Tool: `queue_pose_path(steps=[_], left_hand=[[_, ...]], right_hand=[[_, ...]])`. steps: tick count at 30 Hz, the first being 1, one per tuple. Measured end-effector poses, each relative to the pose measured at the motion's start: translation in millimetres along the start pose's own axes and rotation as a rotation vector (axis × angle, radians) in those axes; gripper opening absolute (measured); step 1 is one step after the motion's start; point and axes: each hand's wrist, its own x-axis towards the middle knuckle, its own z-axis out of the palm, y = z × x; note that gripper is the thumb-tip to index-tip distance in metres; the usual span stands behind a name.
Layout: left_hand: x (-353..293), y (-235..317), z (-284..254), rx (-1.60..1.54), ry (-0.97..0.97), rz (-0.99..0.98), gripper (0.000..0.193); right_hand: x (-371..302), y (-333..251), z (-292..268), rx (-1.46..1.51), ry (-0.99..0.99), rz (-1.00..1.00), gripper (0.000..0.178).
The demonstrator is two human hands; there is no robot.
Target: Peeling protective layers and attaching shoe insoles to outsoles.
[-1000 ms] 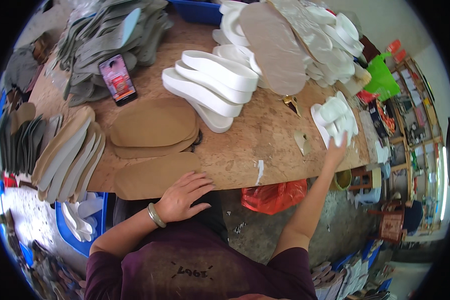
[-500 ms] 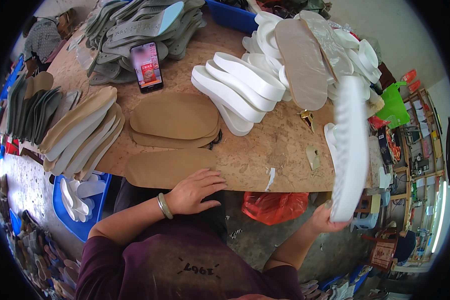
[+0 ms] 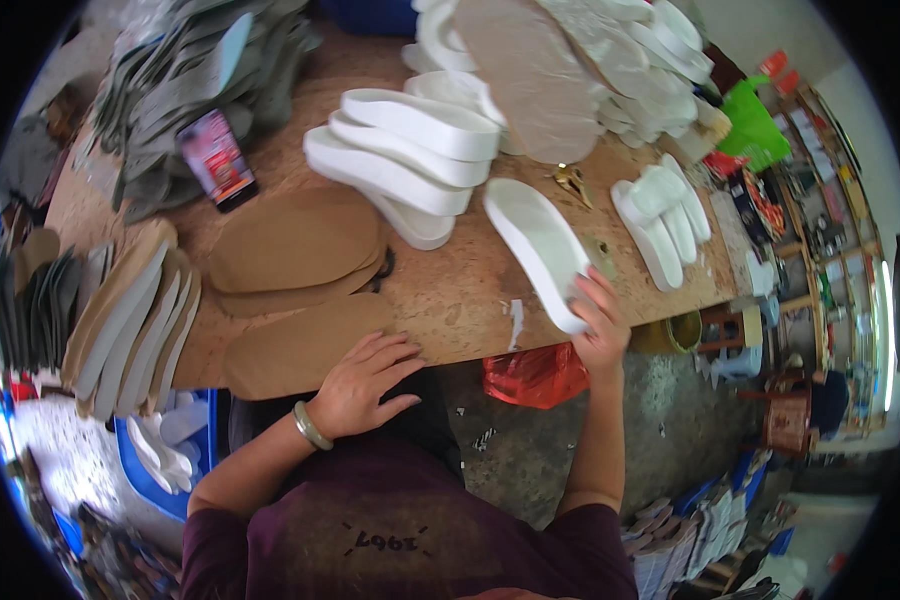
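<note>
Counter: worn chipboard counter (image 3: 450,290), pale brown, edge chipped.
Floor: grey concrete floor (image 3: 670,420), littered with scraps.
Right side: cluttered wooden shelves (image 3: 820,200).
Below left: blue bin (image 3: 160,480).
Light: bright strip (image 3: 887,330) at right.

The right hand (image 3: 600,325) is bringing a white sole (image 3: 540,250) in from the right-hand stack (image 3: 662,215), where it was reaching a second ago. Half a second ago the sole was hanging upright off the table's right edge; now it is lying nearly flat on the table (image 3: 450,290), heel end gripped at the front edge. The left hand (image 3: 365,385) is sliding slightly off the tan insole (image 3: 300,345), fingers spreading at its near edge.
</note>
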Motion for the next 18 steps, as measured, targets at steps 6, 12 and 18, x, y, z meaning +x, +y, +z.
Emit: queue_pose_path(steps=[6, 12, 18], left_hand=[[0, 5, 0, 0.045, -0.025, -0.026, 0.048], [3, 7, -2, 0.067, -0.033, -0.052, 0.046], [2, 6, -5, 0.059, -0.036, -0.074, 0.047]], right_hand=[[27, 15, 20, 0.055, -0.498, 0.181, 0.053], [48, 125, 0, -0.151, 0.189, 0.606, 0.073], [110, 191, 27, -0.676, 0.063, 1.155, 0.082]])
